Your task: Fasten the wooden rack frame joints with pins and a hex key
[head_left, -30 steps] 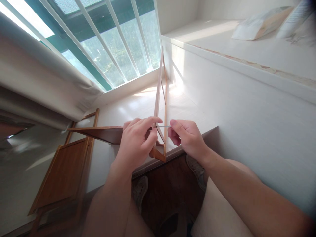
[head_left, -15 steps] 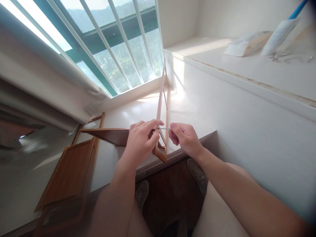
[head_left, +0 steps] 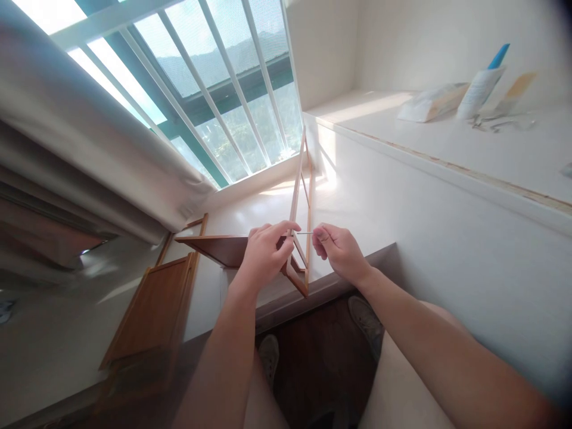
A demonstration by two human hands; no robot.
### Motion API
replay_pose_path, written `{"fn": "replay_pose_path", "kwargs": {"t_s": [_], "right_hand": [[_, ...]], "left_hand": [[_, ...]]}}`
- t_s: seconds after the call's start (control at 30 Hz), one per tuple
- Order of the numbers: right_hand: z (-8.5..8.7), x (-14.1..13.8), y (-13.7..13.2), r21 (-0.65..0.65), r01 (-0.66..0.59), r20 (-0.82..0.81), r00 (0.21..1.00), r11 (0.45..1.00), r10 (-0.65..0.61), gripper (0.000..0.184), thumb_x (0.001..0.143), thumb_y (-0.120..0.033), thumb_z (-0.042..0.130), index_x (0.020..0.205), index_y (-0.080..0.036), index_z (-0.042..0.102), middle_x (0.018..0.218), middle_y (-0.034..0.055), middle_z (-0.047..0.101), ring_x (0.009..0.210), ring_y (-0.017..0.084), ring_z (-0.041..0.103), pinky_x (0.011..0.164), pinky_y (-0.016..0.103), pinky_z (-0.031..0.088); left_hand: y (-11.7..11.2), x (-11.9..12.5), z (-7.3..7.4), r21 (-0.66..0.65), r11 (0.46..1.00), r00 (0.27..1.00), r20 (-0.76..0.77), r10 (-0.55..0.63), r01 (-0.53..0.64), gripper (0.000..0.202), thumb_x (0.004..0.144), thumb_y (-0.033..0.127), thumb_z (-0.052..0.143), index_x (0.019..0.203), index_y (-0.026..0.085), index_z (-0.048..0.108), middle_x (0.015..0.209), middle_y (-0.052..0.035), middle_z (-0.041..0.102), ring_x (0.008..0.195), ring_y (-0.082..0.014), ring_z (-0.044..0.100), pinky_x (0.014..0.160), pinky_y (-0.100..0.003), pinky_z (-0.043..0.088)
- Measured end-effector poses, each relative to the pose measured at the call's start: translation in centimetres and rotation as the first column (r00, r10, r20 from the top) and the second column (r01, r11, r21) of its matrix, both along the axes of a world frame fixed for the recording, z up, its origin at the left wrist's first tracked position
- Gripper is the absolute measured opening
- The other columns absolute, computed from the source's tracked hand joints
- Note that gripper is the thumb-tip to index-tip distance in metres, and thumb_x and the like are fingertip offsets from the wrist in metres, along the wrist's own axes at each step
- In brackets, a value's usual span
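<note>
My left hand (head_left: 267, 250) grips the wooden frame (head_left: 295, 196) near its front end, thumb and index finger on either side of the rail. The frame stands on edge on the white ledge, with a brown board (head_left: 214, 247) running out to the left behind that hand. My right hand (head_left: 337, 247) is closed in a pinch around a thin metal rod (head_left: 305, 233), perhaps a hex key. The rod points left, its tip close to the left fingertips and the rail. Whether the tip touches the wood I cannot tell.
Another wooden piece with a brown panel (head_left: 149, 304) leans at the left, below the curtain (head_left: 111, 137). A barred window (head_left: 232, 89) is ahead. On the raised white shelf (head_left: 375, 113) are a plastic packet (head_left: 431, 102), a white tube with a blue top (head_left: 480, 92) and small metal parts (head_left: 491, 123).
The view has shifted, so the scene sits lower and more to the right. My right hand has drawn slightly away from the left, and the rod's tip now shows short of the rail.
</note>
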State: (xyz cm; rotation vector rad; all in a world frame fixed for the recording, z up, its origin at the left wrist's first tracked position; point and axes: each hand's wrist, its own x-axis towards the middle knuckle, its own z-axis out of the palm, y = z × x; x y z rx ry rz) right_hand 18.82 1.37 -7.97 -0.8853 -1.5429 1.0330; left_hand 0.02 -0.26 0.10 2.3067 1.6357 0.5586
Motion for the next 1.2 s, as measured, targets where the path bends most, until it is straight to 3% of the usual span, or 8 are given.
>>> {"fn": "replay_pose_path", "kwargs": {"t_s": [0.17,0.33,0.6,0.8,1.2], "right_hand": [[-0.34,0.08,-0.24,0.138,0.022,0.084,0.996,0.990,-0.033,0.049,0.107,-0.052,0.043,0.070,-0.021,0.052,0.061,-0.0014,0.056,0.057,0.013,0.052,0.065,0.028,0.040],[-0.30,0.02,-0.16,0.179,0.053,0.072,0.995,0.982,-0.066,0.046,0.107,-0.049,0.043,0.072,-0.021,0.052,0.062,-0.0018,0.056,0.057,0.013,0.051,0.065,0.027,0.039],[-0.44,-0.07,0.27,0.189,0.019,0.131,0.990,0.982,-0.044,0.049,0.107,-0.056,0.038,0.072,-0.022,0.049,0.065,0.0001,0.057,0.060,0.015,0.051,0.066,0.027,0.038],[-0.66,0.03,0.12,0.216,0.007,0.149,0.988,0.976,-0.040,0.046,0.107,-0.052,0.040,0.074,-0.022,0.050,0.067,0.0000,0.056,0.061,0.014,0.049,0.065,0.027,0.036],[-0.93,-0.18,0.34,0.160,-0.001,0.113,0.993,0.987,-0.017,0.050,0.107,-0.055,0.039,0.077,-0.021,0.058,0.066,0.0004,0.059,0.061,0.015,0.053,0.066,0.027,0.040]], "left_hand": [[-0.01,0.21,0.06,0.017,1.000,1.000,0.005,0.017,-0.017,0.032,0.093,0.026,0.044,0.111,0.032,0.070,0.083,0.0036,0.070,0.092,-0.0204,0.063,0.096,-0.039,0.036],[0.05,0.29,0.07,0.026,0.999,1.000,-0.003,0.019,-0.019,0.032,0.093,0.028,0.043,0.109,0.030,0.070,0.081,0.0022,0.068,0.090,-0.0204,0.061,0.093,-0.036,0.038],[-0.04,0.38,0.18,0.025,1.000,1.000,-0.023,0.019,-0.018,0.033,0.092,0.027,0.042,0.112,0.031,0.069,0.090,0.0017,0.072,0.095,-0.0211,0.062,0.097,-0.037,0.037],[-0.03,0.39,0.11,0.033,0.999,1.000,-0.022,0.020,-0.019,0.034,0.092,0.027,0.043,0.111,0.030,0.070,0.091,0.0018,0.074,0.094,-0.0210,0.063,0.096,-0.037,0.037],[-0.12,0.37,-0.01,0.025,0.999,1.000,-0.011,0.026,-0.025,0.033,0.094,0.027,0.043,0.112,0.031,0.070,0.093,0.0022,0.074,0.097,-0.0204,0.063,0.098,-0.038,0.035]]}}
